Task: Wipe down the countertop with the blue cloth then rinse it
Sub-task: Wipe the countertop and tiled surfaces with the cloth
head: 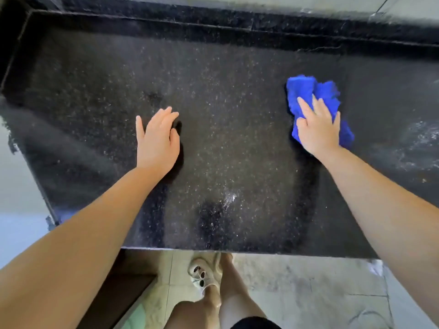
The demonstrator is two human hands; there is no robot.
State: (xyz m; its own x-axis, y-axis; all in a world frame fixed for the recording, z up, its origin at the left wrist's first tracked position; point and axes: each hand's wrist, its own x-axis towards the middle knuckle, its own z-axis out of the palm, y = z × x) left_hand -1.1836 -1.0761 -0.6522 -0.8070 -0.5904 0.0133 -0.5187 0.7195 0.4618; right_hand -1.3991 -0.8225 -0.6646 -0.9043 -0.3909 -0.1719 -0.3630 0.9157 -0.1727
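My right hand (317, 129) lies flat on the blue cloth (313, 100), fingers straight and a little spread, pressing it down onto the surface (225, 119). The cloth is bunched and crumpled, sitting toward the right side of the dark speckled stone, about midway between its front edge and the raised back ledge (237, 22). Part of the cloth sticks out beyond my fingertips and part shows past the outer side of my palm.

My left hand (156, 141) is well apart from the cloth, near the middle of the surface. Its fingers are straight and close together, thumb held out to the side, and it holds nothing; I cannot tell whether the palm touches the stone or hangs just above it.

Wet streaks shine on the stone at the far right (420, 143), and a small glint shows near the front edge (229, 198). Below the edge I see my legs and a pale shoe (204, 271) on the tiled floor (308, 288).
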